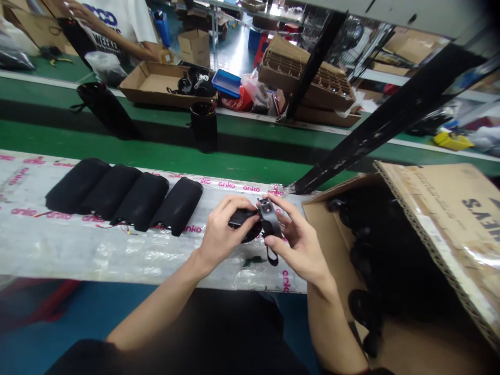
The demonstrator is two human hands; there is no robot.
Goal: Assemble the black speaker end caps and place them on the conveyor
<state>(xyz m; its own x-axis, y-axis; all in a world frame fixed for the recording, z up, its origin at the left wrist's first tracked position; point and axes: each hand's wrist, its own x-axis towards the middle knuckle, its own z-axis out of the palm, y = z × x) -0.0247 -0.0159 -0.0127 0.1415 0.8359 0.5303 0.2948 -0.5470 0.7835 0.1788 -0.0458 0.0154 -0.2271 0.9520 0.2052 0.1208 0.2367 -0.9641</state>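
In the middle of the view, my left hand (224, 232) is closed round a dark round part (250, 232), largely covered by the fingers. Close beside it, my right hand (300, 242) grips a black ring-shaped part (269, 216) between thumb and fingers; a short strap loop (272, 256) hangs from its lower end. The two parts are side by side above the bench, and I cannot tell whether they touch. To the left, several black fabric-covered cylinders (177, 205) lie in a row, with thin wires at their near ends.
A plastic-covered bench (167, 255) runs below the hands. Behind it, a green conveyor (250, 161) carries two upright black cylinders (203, 127). An open carton (324, 224) with dark round parts stands right, beside a slanting black post (371, 130). Across the conveyor stands another person (117, 31).
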